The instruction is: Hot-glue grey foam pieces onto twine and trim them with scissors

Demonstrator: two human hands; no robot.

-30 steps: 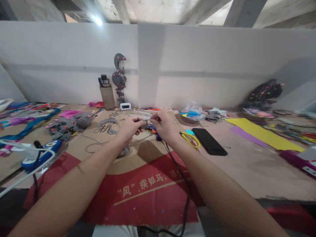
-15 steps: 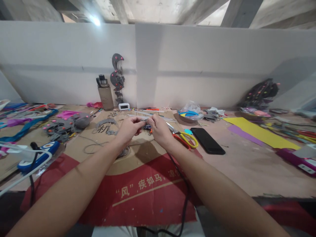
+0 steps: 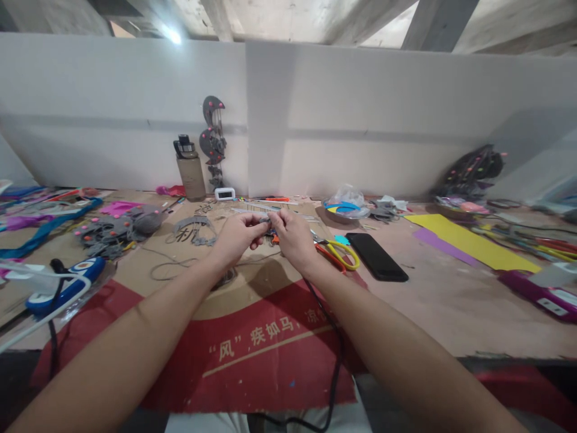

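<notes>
My left hand and my right hand meet over the cardboard sheet, fingertips almost touching. Both are closed in a pinch on a small grey corded piece, mostly hidden by the fingers. Below them, a thin grey cord loops across the cardboard and runs toward the hands. A small coil of grey cord lies partly behind my left wrist. Left of my hands rests a curved grey trim. Scissors with yellow and orange handles lie beside my right wrist.
A black phone lies right of the scissors. At the back stand a bottle and a small white clock. Grey pinned pieces and a blue power strip are at left. A black cable crosses the cardboard's front.
The view has shifted slightly. My left fingers have moved a little at the grey piece, while both hands stay together in nearly the same place.
</notes>
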